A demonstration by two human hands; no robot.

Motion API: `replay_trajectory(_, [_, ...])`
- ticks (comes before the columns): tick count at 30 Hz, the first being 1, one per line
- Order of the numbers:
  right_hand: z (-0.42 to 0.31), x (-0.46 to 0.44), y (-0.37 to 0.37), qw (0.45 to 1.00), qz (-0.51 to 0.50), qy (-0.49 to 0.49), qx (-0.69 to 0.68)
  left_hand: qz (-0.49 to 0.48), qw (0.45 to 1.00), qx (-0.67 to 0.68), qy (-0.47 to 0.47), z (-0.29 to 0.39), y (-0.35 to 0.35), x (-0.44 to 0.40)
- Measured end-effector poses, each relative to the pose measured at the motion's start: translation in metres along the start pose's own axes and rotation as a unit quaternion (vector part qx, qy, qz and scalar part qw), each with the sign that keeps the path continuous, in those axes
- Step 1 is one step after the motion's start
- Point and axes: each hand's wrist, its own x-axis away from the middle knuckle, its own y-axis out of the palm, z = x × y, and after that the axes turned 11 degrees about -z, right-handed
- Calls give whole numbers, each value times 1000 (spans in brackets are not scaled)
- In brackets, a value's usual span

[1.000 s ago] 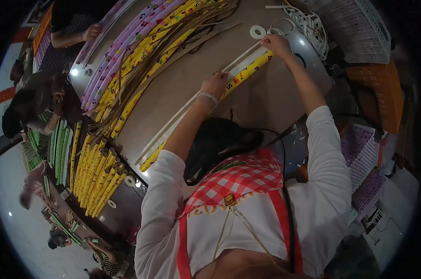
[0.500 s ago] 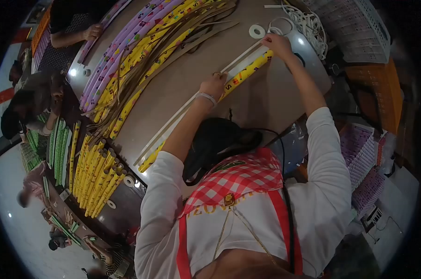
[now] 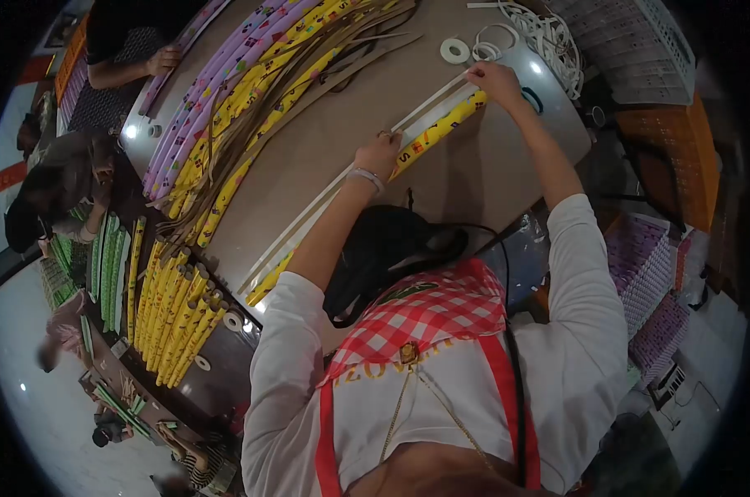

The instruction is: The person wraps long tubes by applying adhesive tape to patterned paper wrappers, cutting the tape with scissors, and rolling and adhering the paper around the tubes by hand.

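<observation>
A partly rolled sheet of yellow patterned wrapping paper (image 3: pixel 441 131) lies diagonally across the table in front of me, its white underside showing along the upper edge. A long, narrow white strip (image 3: pixel 307 207) runs beside that edge. My left hand (image 3: pixel 378 155) is closed over the strip and paper edge near the middle, its fingertips partly hidden. At the far right end my right hand (image 3: pixel 492 79) pinches the strip's end, close to the end of the yellow roll. Just beyond it rests a white tape roll (image 3: pixel 454 51).
Purple rolls (image 3: pixel 218 83), yellow rolls and brown paper strips (image 3: pixel 309 95) cover the table's left side. Tangled white strips (image 3: pixel 557 50) lie at the far right. A bundle of yellow rolls (image 3: pixel 170 311) stands at lower left. A co-worker's hand (image 3: pixel 164 60) rests on a purple roll.
Both hands stay almost in the same place, on the strip and paper. The view has shifted very slightly.
</observation>
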Motion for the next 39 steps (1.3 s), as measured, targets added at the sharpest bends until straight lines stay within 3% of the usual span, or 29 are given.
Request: replay_trajectory(39, [11, -4, 15, 999, 35, 7, -20, -16, 1000, 12, -7, 1, -2, 3])
